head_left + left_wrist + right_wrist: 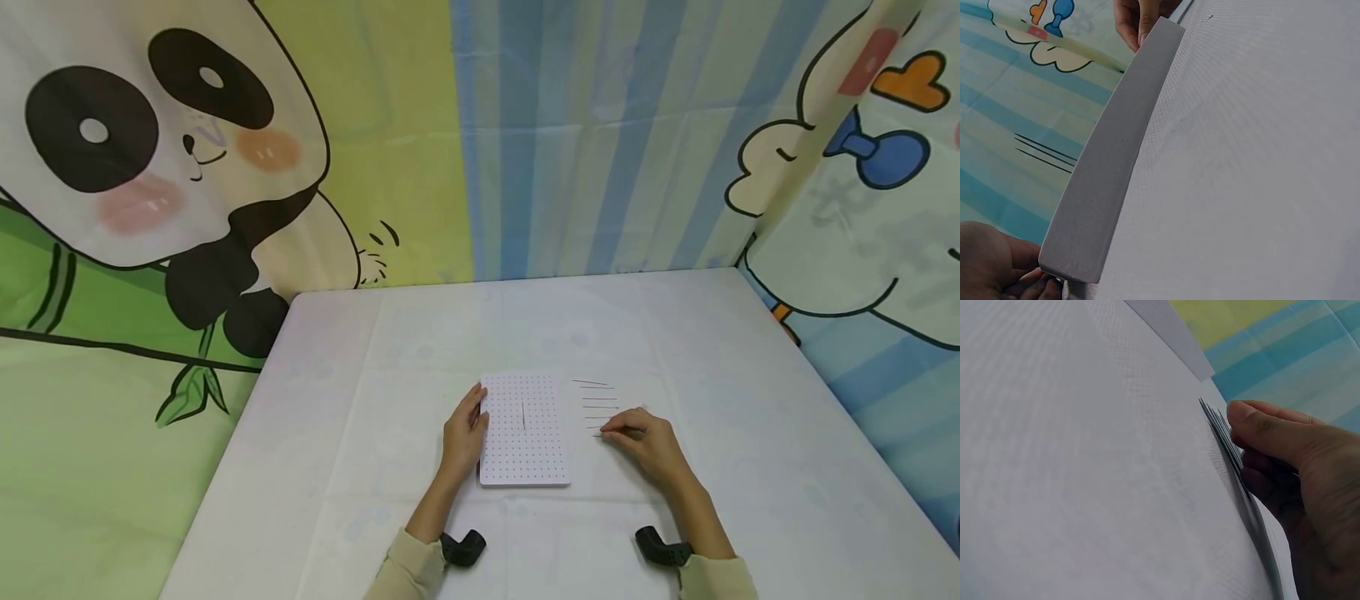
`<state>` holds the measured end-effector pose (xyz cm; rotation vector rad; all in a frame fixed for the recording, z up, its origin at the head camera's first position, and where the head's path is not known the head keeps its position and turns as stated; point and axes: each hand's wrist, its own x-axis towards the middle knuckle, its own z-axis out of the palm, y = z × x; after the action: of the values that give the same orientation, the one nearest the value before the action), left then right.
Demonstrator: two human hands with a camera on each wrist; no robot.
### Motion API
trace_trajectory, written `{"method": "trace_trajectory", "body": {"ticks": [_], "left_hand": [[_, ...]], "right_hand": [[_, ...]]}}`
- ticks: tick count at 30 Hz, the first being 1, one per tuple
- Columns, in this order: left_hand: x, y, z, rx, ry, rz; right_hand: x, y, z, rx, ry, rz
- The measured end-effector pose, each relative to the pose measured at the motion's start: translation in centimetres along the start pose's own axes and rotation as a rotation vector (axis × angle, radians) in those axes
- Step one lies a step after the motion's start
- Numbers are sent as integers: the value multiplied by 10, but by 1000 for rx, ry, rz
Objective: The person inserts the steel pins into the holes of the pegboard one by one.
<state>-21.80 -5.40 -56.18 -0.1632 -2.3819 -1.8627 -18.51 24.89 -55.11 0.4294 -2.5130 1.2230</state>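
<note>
A white perforated board (540, 458) lies on the table, with rows of small holes across its face. My left hand (463, 433) holds the board's left edge; the left wrist view shows the fingers (988, 262) at one end of its side wall. Several thin metal needles (596, 397) lie in a loose column to the right of the board. Over the near end of that column, my right hand (647, 442) pinches thumb and forefinger together at a needle (1221, 422), most of it hidden by the fingers. A few thin needles (1047, 150) stand upright from the board.
A white cloth covers the table (405, 350). Printed curtains with a panda (187, 142) and blue stripes (585, 133) hang along the back and sides. Black wrist cameras (463, 547) sit on both forearms, at the cuffs of light sleeves.
</note>
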Motion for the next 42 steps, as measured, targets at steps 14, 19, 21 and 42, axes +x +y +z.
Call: {"method": "trace_trajectory", "body": {"ticks": [14,19,21,42], "left_hand": [[4,2,1,11,15,8],[5,1,1,10,12,21],[5,1,1,10,12,21],[1,-2,1,7,11,-1]], "right_hand": [[5,1,2,-73,-33,-79],[6,0,2,-90,-40,-93],[7,0,2,-105,-42,-101],[17,-12,9,-122,55,-110]]}}
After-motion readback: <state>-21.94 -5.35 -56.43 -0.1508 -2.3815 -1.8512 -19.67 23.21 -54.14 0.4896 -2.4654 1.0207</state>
